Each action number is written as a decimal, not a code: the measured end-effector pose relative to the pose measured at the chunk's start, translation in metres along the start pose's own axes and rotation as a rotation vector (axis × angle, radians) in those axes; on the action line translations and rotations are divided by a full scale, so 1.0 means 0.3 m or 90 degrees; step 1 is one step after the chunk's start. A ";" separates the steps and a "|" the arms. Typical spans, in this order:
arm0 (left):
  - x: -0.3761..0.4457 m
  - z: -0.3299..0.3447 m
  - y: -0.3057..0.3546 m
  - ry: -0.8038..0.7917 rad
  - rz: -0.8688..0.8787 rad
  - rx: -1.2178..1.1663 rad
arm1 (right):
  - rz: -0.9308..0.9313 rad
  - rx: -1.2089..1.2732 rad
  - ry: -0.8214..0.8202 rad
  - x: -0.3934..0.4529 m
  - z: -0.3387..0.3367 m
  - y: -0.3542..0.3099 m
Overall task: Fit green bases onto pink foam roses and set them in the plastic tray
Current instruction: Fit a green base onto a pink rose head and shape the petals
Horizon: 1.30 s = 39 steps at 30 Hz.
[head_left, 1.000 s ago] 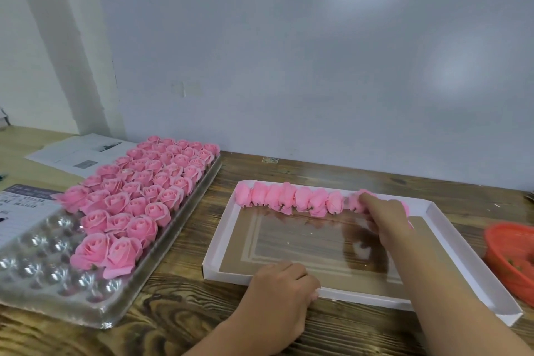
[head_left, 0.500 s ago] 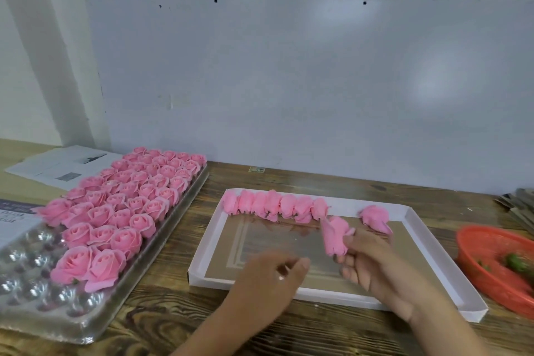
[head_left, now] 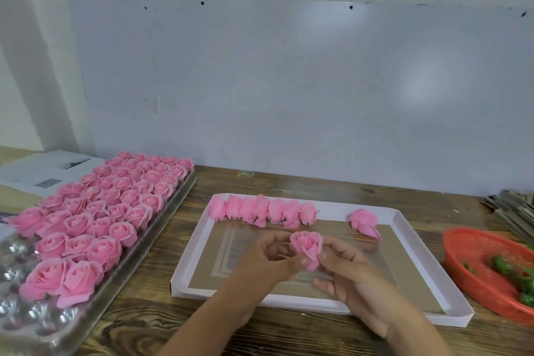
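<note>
Both hands' fingers (head_left: 306, 261) pinch 1 rose (head_left: 307, 246) over white box (head_left: 404, 228); roses (head_left: 95, 211) fill plastic tray (head_left: 161, 222).

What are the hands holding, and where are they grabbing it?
Both hands hold one pink foam rose above the white box. The left hand and right hand pinch it low down, near its bottom, with the petals facing up.

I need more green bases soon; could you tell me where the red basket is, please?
The red basket sits on the wooden table at the far right, just beside the white tray's right edge.
</note>
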State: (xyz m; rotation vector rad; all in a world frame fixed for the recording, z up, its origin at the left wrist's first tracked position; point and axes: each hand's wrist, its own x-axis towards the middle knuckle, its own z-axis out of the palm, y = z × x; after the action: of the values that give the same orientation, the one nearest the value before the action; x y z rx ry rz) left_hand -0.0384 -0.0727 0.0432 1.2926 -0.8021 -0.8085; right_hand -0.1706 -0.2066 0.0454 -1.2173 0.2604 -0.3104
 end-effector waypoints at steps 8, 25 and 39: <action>-0.025 -0.008 0.001 -0.057 0.049 0.029 | -0.004 0.126 -0.096 0.005 0.020 0.014; -0.039 0.017 -0.019 -0.033 0.089 0.068 | 0.126 0.221 -0.196 0.003 0.088 0.030; -0.059 0.026 0.006 -0.056 0.054 0.002 | 0.144 0.215 -0.122 0.001 0.123 0.049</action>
State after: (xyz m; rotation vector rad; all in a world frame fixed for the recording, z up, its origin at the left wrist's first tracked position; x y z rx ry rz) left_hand -0.0538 -0.0611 0.0447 1.2239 -0.9218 -0.8008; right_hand -0.1556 -0.1699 0.0435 -0.8669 0.1683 -0.0367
